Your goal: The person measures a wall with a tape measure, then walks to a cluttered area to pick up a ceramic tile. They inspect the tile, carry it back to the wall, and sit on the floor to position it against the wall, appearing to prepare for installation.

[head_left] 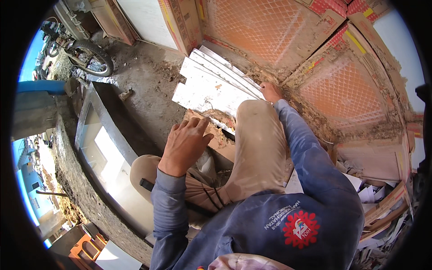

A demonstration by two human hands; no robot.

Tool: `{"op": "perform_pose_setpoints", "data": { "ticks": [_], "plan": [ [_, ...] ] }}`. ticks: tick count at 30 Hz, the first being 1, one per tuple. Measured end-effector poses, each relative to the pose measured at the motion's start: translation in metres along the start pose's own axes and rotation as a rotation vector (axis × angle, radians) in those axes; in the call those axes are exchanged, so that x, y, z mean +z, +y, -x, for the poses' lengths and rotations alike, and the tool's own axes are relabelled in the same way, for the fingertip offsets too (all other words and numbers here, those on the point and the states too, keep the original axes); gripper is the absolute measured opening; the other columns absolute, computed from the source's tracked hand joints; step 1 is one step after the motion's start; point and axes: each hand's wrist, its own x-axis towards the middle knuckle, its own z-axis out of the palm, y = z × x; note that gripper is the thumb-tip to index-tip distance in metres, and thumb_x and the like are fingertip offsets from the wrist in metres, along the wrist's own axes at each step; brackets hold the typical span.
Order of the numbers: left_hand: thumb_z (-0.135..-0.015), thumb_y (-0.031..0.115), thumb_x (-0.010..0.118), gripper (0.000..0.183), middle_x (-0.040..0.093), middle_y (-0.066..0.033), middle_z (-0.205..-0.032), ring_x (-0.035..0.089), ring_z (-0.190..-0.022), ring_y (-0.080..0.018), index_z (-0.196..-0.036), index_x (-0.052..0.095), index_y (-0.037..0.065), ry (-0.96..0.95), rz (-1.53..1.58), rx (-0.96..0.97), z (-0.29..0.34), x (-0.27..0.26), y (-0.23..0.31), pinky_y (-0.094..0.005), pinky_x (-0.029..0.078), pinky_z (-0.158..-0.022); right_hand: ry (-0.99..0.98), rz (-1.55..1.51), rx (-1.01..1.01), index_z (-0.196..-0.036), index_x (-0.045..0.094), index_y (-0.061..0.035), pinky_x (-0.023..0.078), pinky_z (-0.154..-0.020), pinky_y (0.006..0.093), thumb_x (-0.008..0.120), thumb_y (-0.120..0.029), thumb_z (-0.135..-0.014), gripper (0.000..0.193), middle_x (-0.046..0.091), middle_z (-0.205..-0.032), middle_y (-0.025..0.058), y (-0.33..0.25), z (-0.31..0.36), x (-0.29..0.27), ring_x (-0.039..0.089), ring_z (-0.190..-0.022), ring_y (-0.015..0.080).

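While the left hand [186,146] is held open and empty, the white boards [202,87] are already layered beyond the right knee [257,112], alignment judged unfinished, their right end touched by the right hand [271,92], grip unclear.

A motorbike wheel [92,57] stands upper left; an orange frame [78,246] — lower left.

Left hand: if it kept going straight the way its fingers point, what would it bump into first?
The left hand would probably meet the dirty brown board just ahead, then the stacked white sheets. It may be above both, though; this view leaves depth unclear.
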Motion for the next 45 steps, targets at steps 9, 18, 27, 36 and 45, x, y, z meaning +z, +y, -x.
{"op": "perform_pose_setpoints", "data": {
  "ticks": [9, 18, 27, 36, 45],
  "plan": [
    [-0.099, 0.030, 0.068, 0.047, 0.070, -0.0135, -0.122, 0.065, -0.117, -0.0340, -0.140, 0.062, 0.008, 0.001, 0.009, 0.019, 0.003, -0.001, 0.002, -0.0454, 0.047, -0.102, 0.032, -0.075, -0.044, -0.135, 0.068, -0.0142, 0.051, -0.103, 0.0482, 0.068, -0.031, -0.099, 0.039, 0.069, -0.132, 0.0184, -0.019, 0.004, 0.020, 0.064, -0.124, 0.0392],
    [-0.100, 0.032, 0.067, 0.047, 0.069, -0.0116, -0.125, 0.064, -0.120, -0.0324, -0.141, 0.062, 0.010, -0.021, -0.008, 0.005, 0.008, 0.001, -0.002, -0.0447, 0.046, -0.104, -0.115, -0.401, -0.091, -0.133, 0.065, 0.0009, 0.053, -0.100, 0.0447, 0.070, -0.029, -0.099, 0.045, 0.070, -0.128, 0.0242, -0.009, -0.008, 0.030, 0.068, -0.119, 0.0361],
    [-0.100, 0.032, 0.068, 0.048, 0.070, -0.0105, -0.122, 0.064, -0.118, -0.0307, -0.142, 0.062, 0.011, -0.033, -0.007, 0.007, 0.005, 0.000, -0.003, -0.0436, 0.046, -0.104, -0.096, -0.333, -0.283, -0.123, 0.062, -0.0026, 0.053, -0.094, 0.0449, 0.069, -0.029, -0.100, 0.035, 0.070, -0.121, 0.0230, -0.025, 0.024, 0.020, 0.068, -0.111, 0.0336],
    [-0.099, 0.032, 0.068, 0.048, 0.070, -0.0109, -0.126, 0.064, -0.121, -0.0296, -0.142, 0.062, 0.011, -0.065, -0.015, -0.012, 0.002, 0.001, -0.002, -0.0434, 0.045, -0.106, -0.141, -0.338, -0.530, -0.115, 0.056, -0.0023, 0.049, -0.087, 0.0462, 0.068, -0.024, -0.100, 0.029, 0.065, -0.114, 0.0186, -0.051, 0.062, 0.004, 0.062, -0.103, 0.0326],
    [-0.096, 0.030, 0.071, 0.038, 0.071, -0.0110, -0.110, 0.068, -0.109, -0.0306, -0.129, 0.066, 0.010, 0.083, -0.018, 0.058, 0.002, 0.011, -0.008, -0.0426, 0.050, -0.096, -0.209, -0.438, -0.653, -0.129, 0.057, -0.0022, 0.048, -0.101, 0.0431, 0.068, -0.026, -0.098, 0.041, 0.064, -0.129, 0.0171, -0.051, 0.088, 0.000, 0.061, -0.118, 0.0307]
  ]
}}
